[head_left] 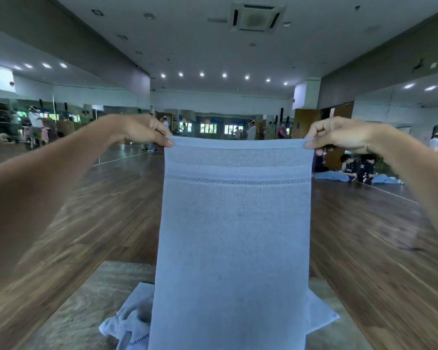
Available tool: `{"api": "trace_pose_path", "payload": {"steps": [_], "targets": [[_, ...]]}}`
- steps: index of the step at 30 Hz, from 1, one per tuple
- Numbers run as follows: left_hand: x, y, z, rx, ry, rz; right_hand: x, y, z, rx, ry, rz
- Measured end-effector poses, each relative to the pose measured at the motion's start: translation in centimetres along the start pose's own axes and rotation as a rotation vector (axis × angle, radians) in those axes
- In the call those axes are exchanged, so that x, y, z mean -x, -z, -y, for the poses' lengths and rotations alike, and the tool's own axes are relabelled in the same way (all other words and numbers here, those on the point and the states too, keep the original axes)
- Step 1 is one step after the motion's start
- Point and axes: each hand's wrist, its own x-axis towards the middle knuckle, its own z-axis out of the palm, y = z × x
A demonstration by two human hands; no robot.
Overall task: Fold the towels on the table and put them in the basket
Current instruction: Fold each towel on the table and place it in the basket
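Recessed ceiling lights (224, 75) shine over a dark wood-plank floor (111, 210).

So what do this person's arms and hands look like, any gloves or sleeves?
No gloves on the left hand or the right hand, and no sleeves along the arms in view. A faint thin line crosses the right wrist, perhaps a slim band; too blurred to tell.

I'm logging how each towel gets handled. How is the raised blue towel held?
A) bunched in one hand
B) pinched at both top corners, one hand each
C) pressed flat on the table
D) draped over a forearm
B: the left hand and right hand each pinch a top corner of the towel, which hangs spread out.
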Motion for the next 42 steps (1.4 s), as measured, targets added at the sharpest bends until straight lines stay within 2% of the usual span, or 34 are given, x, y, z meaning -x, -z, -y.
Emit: {"api": "trace_pose_path", "payload": {"steps": [1, 5, 10, 13, 17, 21, 25, 27, 30, 38, 42], "targets": [[-0.6, -1.1, 0.0, -0.032, -0.010, 0.008, -0.6, -0.8, -0.9, 0.018, -0.015, -0.031], [-3.6, -5.1, 1.7, -0.063, -0.029, -0.134, -3.1, -4.0, -3.7, 0.002, -0.015, -0.149], [-6.0, -8.3, 2.0, -0.100, 0.007, -0.453, -5.9, -6.7, -6.2, -0.109, 0.036, -0.396], [-6.3, -10.4, 2.3, -0.125, 0.022, -0.581, -6.8, -8.4, -7.9, -0.131, 0.038, -0.467], [-5.6, -15.5, 4.4, -0.072, 0.080, -0.539, -6.5, -13.1, -11.9, -0.050, -0.027, -0.423], [-2.7, -24.5, 8.6, -0.160, 0.135, -0.337, -3.2, -21.4, -18.3, 0.034, -0.090, -0.314], [3.9, -35.3, 13.0, -0.177, 0.076, -0.051, 3.2, -30.6, -24.8, 0.146, -0.178, -0.149], [7.6, -40.1, 14.5, -0.158, 0.019, 0.023, 6.2, -34.7, -27.3, 0.200, -0.184, -0.061], [11.2, -44.9, 15.9, -0.120, 0.054, 0.094, 9.2, -38.4, -29.0, 0.237, -0.226, -0.033], [13.9, -48.3, 17.7, -0.207, -0.002, -0.029, 12.4, -41.8, -29.6, 0.270, -0.174, -0.061], [14.7, -48.4, 17.9, -0.139, -0.043, -0.214, 13.2, -41.3, -29.3, 0.230, -0.144, -0.165]]}}
